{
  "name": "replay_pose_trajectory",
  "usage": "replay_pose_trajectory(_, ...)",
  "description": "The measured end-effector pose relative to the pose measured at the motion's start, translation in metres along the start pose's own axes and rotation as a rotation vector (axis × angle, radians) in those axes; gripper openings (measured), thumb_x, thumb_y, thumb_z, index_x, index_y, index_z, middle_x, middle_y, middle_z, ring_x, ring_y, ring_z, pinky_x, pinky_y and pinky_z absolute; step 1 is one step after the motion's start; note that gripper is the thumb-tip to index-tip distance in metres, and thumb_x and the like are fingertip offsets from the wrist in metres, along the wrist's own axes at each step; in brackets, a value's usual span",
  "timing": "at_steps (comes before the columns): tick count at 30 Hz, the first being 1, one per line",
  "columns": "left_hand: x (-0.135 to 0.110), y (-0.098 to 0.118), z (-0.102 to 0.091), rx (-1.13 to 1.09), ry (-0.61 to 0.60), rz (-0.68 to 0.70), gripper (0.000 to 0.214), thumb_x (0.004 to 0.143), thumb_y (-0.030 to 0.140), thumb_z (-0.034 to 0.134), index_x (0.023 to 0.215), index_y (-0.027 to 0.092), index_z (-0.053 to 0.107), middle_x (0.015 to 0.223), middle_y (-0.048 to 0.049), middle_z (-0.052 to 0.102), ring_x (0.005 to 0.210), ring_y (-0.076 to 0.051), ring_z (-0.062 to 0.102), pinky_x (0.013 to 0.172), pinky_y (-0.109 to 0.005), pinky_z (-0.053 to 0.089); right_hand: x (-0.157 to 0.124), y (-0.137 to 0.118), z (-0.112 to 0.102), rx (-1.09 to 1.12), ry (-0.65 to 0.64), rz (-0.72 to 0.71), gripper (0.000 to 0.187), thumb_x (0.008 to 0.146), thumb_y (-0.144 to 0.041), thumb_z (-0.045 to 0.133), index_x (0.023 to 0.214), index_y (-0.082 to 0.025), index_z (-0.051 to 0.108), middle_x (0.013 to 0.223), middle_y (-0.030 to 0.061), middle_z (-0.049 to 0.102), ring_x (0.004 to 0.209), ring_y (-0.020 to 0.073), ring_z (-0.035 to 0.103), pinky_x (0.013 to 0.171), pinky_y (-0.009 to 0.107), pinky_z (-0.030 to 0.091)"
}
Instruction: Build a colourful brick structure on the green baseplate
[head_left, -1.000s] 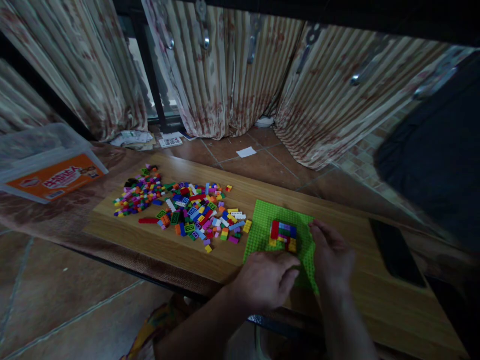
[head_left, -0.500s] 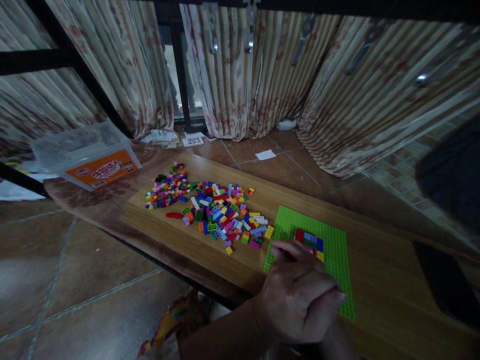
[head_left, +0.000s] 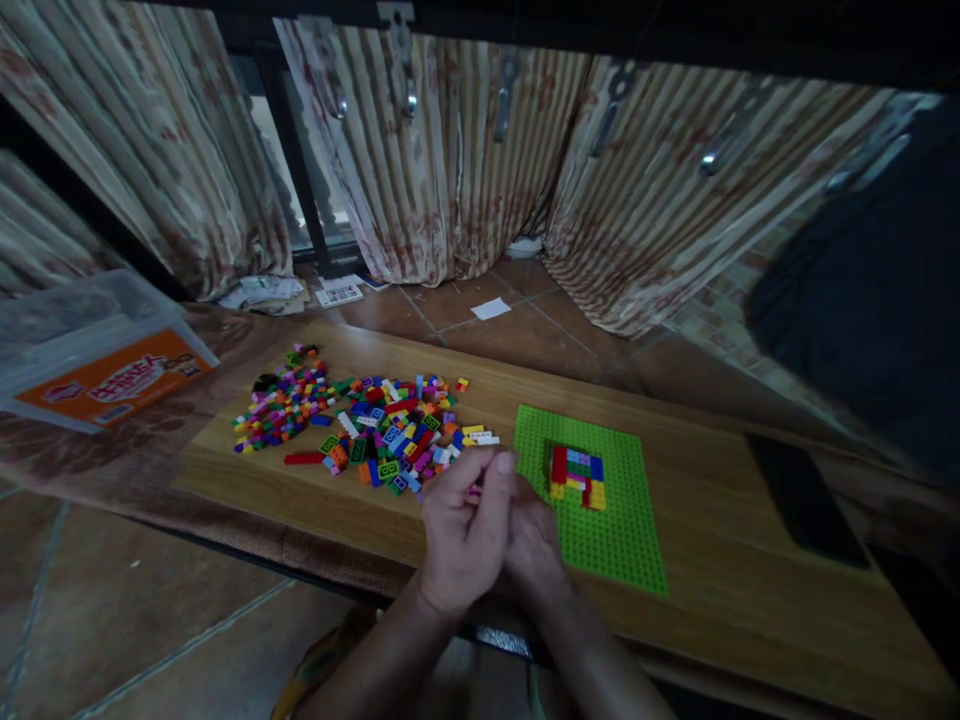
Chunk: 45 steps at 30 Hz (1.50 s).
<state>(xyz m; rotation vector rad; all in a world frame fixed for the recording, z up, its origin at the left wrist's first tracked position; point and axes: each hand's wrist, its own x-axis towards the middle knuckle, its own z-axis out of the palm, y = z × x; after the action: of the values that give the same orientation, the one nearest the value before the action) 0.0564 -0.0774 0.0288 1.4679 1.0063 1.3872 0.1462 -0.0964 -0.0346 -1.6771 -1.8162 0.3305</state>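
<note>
Nearest, both forearms rise from the bottom edge and meet at the left hand point(head_left: 465, 535) and the right hand point(head_left: 534, 535), pressed together above the counter's point(head_left: 727, 610) near side. The left grip is curled, thumb uppermost; the right tucks in behind it. Their inner surfaces are out of sight, so I cannot tell whether either grip encloses a brick.

The right hand overlaps the near left part of the green studded baseplate point(head_left: 615, 545). On that plate, to the right of and slightly beyond the hands, sits the brick model point(head_left: 577, 470) in red, blue, purple and yellow, apart from both. The right hand is nearer to it. Its outline is compact, with no clear long axis, and a gap opens in its near side.

The left hand is nearer to the loose toy bricks point(head_left: 397, 425), which spread leftward and away; the hands hide that pile's near right end. At its left, a red bar brick point(head_left: 304, 458) lies lengthwise from left to right. Beyond is a heap of smaller bricks point(head_left: 281, 408), too fine to separate.

The orange-labelled plastic tub point(head_left: 124, 375) is cut off at the left edge; a dark bulk point(head_left: 862, 300) at right is hard to make out. Farthest hang striped curtains point(head_left: 465, 160).
</note>
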Motion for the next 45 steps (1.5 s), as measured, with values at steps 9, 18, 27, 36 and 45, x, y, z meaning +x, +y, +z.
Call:
replay_pose_trajectory(9, 0.02, -0.015, -0.008, 0.035, 0.001, -0.113, 0.021, 0.09, 0.034, 0.055, 0.085, 0.016, 0.065, 0.071, 0.0011, 0.062, 0.066, -0.011, 0.057, 0.064, -0.021, 0.046, -0.001, -0.004, -0.014, 0.131, 0.099, 0.05, 0.022, 0.092, -0.017, 0.042, 0.097, -0.021, 0.063, 0.092, 0.0069, 0.066, 0.084, 0.0188, 0.064, 0.077, 0.031, 0.051)
replay_pose_trajectory(18, 0.013, -0.032, 0.009, -0.077, -0.405, -0.328, 0.019, 0.085, 0.029, 0.058, 0.094, 0.015, 0.069, 0.083, -0.0029, 0.069, 0.075, -0.014, 0.063, 0.07, -0.025, 0.049, -0.007, 0.018, -0.055, 0.687, 0.147, 0.341, 0.019, 0.088, -0.039, 0.056, 0.09, -0.022, 0.062, 0.07, -0.0021, 0.062, 0.056, 0.0114, 0.056, 0.054, 0.024, 0.047)
replay_pose_trajectory(27, 0.007, -0.036, 0.034, -0.249, -0.449, -0.504, 0.023, 0.078, 0.037, 0.066, 0.08, 0.013, 0.064, 0.063, 0.0018, 0.057, 0.056, -0.009, 0.052, 0.054, -0.021, 0.042, -0.019, 0.039, -0.082, 0.446, 0.159, 0.269, 0.021, 0.086, -0.041, 0.06, 0.095, -0.024, 0.069, 0.079, 0.0008, 0.068, 0.065, 0.0145, 0.061, 0.061, 0.027, 0.05)
replay_pose_trajectory(36, -0.002, -0.038, 0.05, -0.12, -0.447, -0.524, 0.028, 0.083, 0.042, 0.057, 0.076, 0.015, 0.06, 0.063, 0.0026, 0.056, 0.051, -0.009, 0.049, 0.05, -0.02, 0.041, -0.026, 0.062, -0.097, 0.207, 0.176, 0.145, 0.017, 0.086, -0.038, 0.061, 0.09, -0.027, 0.073, 0.095, 0.0037, 0.067, 0.088, 0.0187, 0.063, 0.079, 0.033, 0.049)
replay_pose_trajectory(45, 0.006, -0.045, 0.044, 0.096, -0.431, -0.454, 0.026, 0.087, 0.031, 0.049, 0.097, 0.016, 0.068, 0.069, -0.0006, 0.062, 0.058, -0.012, 0.054, 0.056, -0.023, 0.042, -0.025, 0.092, -0.1, 0.366, 0.354, 0.431, 0.024, 0.07, -0.046, 0.073, 0.08, -0.024, 0.076, 0.096, 0.0053, 0.064, 0.09, 0.0217, 0.061, 0.079, 0.038, 0.047)
